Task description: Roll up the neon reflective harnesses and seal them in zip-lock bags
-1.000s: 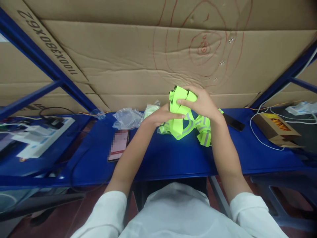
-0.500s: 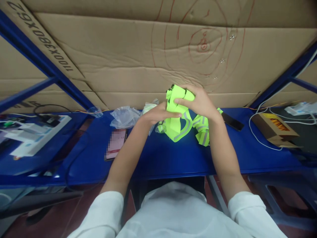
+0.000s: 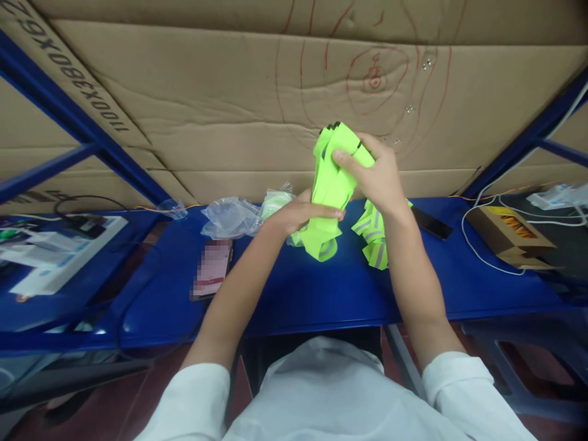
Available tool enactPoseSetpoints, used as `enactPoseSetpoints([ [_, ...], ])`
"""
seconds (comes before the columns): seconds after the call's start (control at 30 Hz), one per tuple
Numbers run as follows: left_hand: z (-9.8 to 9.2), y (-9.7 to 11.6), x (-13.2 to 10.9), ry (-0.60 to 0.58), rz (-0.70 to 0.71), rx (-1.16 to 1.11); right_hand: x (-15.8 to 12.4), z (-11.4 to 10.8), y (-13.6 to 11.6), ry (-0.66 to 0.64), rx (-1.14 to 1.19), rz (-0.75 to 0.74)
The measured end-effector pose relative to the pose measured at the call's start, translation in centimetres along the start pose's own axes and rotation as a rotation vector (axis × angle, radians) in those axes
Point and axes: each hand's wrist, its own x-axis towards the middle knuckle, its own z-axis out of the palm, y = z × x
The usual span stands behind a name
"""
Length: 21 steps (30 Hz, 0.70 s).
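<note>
A neon-green reflective vest (image 3: pixel 331 187) with grey stripes is bunched up above the blue table (image 3: pixel 321 288). My right hand (image 3: pixel 376 177) grips its upper folded part and holds it raised. My left hand (image 3: pixel 298 215) pinches the fabric lower down, fingers closed on it. The vest's loose ends hang down onto the table between my forearms.
Crumpled clear plastic bags (image 3: pixel 229 217) lie left of the vest. A phone (image 3: pixel 211 269) lies on the table at the left, a dark phone (image 3: pixel 429 223) at the right. An open cardboard box (image 3: pixel 509 236) with white cables sits far right. White boxes (image 3: pixel 55 257) are far left. Cardboard sheets (image 3: pixel 257 110) stand behind.
My right hand has lifted the bunched vest higher off the table, stretching the fabric upward. My left hand has stayed low, holding the lower part.
</note>
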Motion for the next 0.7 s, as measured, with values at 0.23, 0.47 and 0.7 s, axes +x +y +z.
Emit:
enactPoseSetpoints([
  [0.23, -3.2, 0.8, -0.9, -0.051, 0.025, 0.371, -0.4, -0.2, 0.7, -0.308, 0.279, 0.243],
  [0.47, -2.8, 1.4, -1.3, 0.024, 0.068, 0.392, -0.3, 0.9, 1.7, -0.405, 0.475, 0.341],
  [0.7, -2.1, 1.9, -1.5, 0.078, 0.068, 0.276, -0.1, 2.2, 1.7, -0.164, 0.348, 0.235],
])
